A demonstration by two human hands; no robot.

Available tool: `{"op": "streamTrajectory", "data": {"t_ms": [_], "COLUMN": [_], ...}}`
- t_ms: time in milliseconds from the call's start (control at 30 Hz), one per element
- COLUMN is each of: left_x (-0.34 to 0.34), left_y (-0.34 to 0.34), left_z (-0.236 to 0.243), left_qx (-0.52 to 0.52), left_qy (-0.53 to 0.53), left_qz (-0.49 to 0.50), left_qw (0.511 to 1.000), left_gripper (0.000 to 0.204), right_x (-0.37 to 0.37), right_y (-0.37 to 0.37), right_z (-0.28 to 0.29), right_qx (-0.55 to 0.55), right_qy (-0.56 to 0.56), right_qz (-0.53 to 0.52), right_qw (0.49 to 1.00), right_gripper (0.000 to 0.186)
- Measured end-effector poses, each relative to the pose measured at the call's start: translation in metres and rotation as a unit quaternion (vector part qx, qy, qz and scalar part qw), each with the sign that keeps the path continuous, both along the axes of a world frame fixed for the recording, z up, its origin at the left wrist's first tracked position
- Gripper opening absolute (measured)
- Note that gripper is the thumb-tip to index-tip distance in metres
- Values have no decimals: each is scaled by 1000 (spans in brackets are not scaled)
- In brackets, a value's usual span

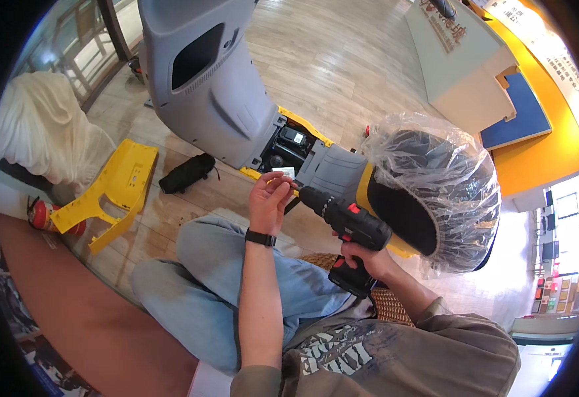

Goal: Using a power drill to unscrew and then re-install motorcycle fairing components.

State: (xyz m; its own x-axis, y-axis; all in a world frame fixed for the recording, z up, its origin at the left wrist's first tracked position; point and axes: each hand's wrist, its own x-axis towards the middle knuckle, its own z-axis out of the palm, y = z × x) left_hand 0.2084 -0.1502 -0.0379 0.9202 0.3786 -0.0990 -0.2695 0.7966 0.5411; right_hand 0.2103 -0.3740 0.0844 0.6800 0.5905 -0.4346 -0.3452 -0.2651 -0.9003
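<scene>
My right hand (363,257) is wrapped around the grip of a black cordless drill (350,218) with red switches, its battery near my lap. The drill's nose points up and left toward the scooter. At that tip my left hand (271,197) is closed in a pinch. Its fingertips touch or nearly touch the bit, and whatever small thing they hold is too small to make out. Just beyond them lies the grey and yellow electric scooter (236,119), its floorboard compartment (290,147) uncovered, with black parts and a white label inside.
Clear plastic wraps the scooter's seat (448,185) at right. A yellow body panel (121,192) and a black pouch (187,173) lie on the wood floor at left. Near the panel are a red fire extinguisher (40,215) and white cloth (44,126). A counter (461,66) stands far right.
</scene>
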Motion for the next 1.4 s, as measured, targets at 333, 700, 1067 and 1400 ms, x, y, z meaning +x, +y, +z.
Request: {"op": "streamTrajectory", "data": {"t_ms": [333,700,1067,1400], "left_x": [0,4,4,5], "left_y": [2,-5,-4,-1], "left_z": [-3,-4,-7,-12], "left_qx": [-69,-119,-136,-165], "left_qy": [-12,16,8,65], "left_qz": [-64,-35,-16,-16], "left_qw": [995,992,991,984], "left_gripper": [27,27,28,21], "right_x": [1,3,4,6], "right_y": [2,5,12,17], "right_z": [-2,-15,-9,-11], "right_qx": [38,62,40,22], "right_qy": [20,19,9,-5], "right_qz": [-12,-24,-10,-10], "right_qw": [999,998,999,1000], "right_gripper": [32,33,35,36]}}
